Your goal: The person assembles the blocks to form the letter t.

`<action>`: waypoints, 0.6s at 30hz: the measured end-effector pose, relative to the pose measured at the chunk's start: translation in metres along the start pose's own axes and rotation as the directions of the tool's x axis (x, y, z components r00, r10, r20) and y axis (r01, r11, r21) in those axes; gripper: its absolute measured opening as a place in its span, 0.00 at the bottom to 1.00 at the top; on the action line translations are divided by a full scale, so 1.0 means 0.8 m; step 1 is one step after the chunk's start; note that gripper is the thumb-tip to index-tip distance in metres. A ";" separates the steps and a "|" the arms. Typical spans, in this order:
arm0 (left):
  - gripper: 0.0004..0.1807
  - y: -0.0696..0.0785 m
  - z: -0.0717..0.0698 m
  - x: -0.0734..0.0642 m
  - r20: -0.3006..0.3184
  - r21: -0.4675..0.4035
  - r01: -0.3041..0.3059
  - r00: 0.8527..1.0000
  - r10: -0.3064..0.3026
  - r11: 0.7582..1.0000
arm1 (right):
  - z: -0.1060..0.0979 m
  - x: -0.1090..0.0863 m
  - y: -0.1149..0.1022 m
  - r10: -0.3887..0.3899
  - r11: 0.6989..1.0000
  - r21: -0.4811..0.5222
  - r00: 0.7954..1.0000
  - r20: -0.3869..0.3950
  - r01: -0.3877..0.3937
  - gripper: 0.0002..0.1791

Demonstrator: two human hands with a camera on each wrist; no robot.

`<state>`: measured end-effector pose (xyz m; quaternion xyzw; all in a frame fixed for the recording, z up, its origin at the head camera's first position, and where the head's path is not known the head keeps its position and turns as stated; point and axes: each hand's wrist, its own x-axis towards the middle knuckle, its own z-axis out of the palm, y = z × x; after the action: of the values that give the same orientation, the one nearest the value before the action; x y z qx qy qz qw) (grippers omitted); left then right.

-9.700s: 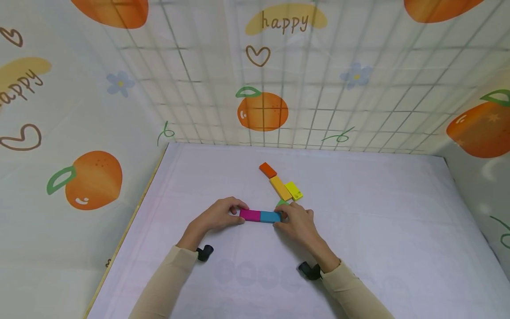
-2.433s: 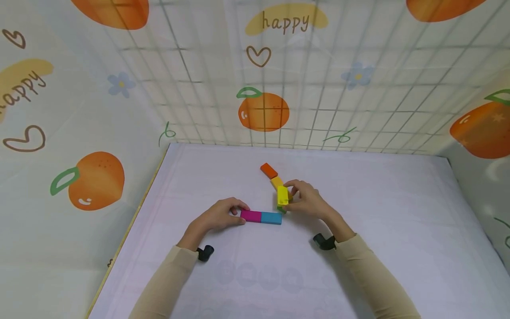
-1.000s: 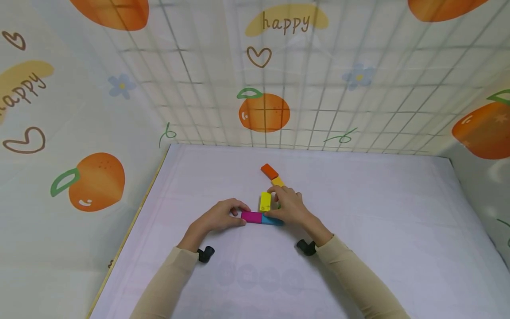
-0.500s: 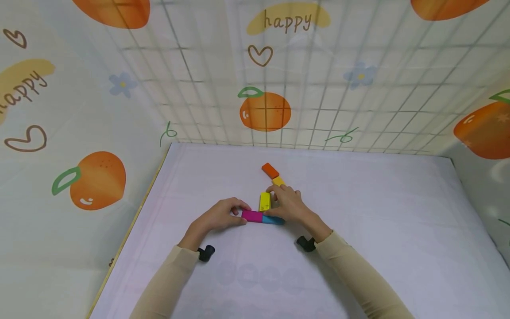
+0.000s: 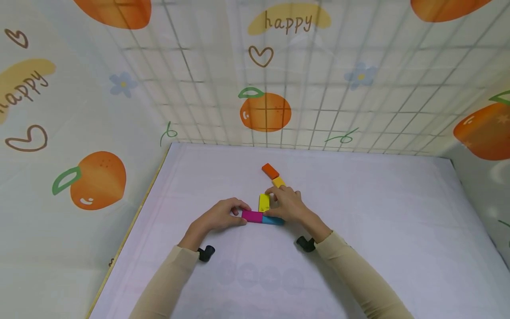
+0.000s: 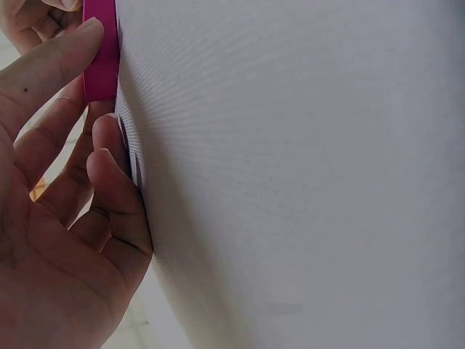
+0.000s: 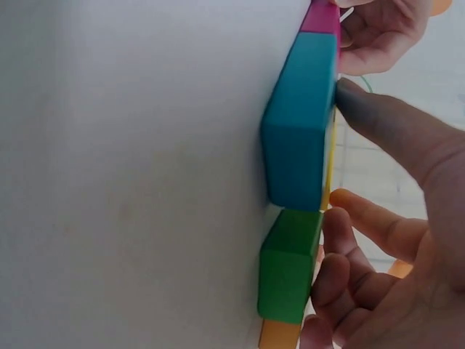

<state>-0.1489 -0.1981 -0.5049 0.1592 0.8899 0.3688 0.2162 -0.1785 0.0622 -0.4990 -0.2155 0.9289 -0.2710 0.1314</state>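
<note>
Magenta block [image 5: 252,216]: lies on the white table [image 5: 370,212], end to end with the blue block [image 5: 273,220], which is on its right.
Left hand [image 5: 224,215]: thumb and fingers pinch the left end of the magenta block.
Yellow block [image 5: 264,202]: just beyond the magenta-blue row, near the seam; whether it touches the row cannot be told.
Right hand [image 5: 290,205]: thumb and index finger grip the yellow block by its near and far ends, the hand covering part of the blue one.
Green block [image 7: 290,265]: just beside the blue block's right end, near the right hand's other fingers.
Amber block [image 5: 278,182]: partly hidden behind the right hand, its far end by the orange block [image 5: 270,171].
Backdrop [image 5: 215,106]: pale, printed with oranges.
</note>
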 end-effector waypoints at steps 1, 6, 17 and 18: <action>0.17 0.000 0.000 0.000 0.001 0.002 0.000 1.000 0.000 1.000 | 0.000 0.000 0.000 0.000 1.000 0.000 1.000 0.001 0.000 0.36; 0.17 0.000 0.001 0.001 0.001 0.001 0.003 1.000 -0.003 1.000 | -0.001 -0.001 -0.001 0.000 1.000 0.005 1.000 0.004 0.000 0.36; 0.17 -0.001 0.002 0.001 -0.001 -0.006 0.011 1.000 -0.011 1.000 | 0.000 0.000 0.001 -0.005 1.000 0.002 1.000 -0.002 0.005 0.36; 0.17 -0.001 0.001 0.001 -0.002 -0.007 0.010 1.000 -0.010 1.000 | 0.000 0.000 0.001 -0.006 1.000 0.002 1.000 -0.004 0.006 0.36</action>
<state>-0.1492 -0.1975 -0.5063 0.1537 0.8896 0.3708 0.2177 -0.1787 0.0626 -0.4992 -0.2176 0.9283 -0.2727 0.1289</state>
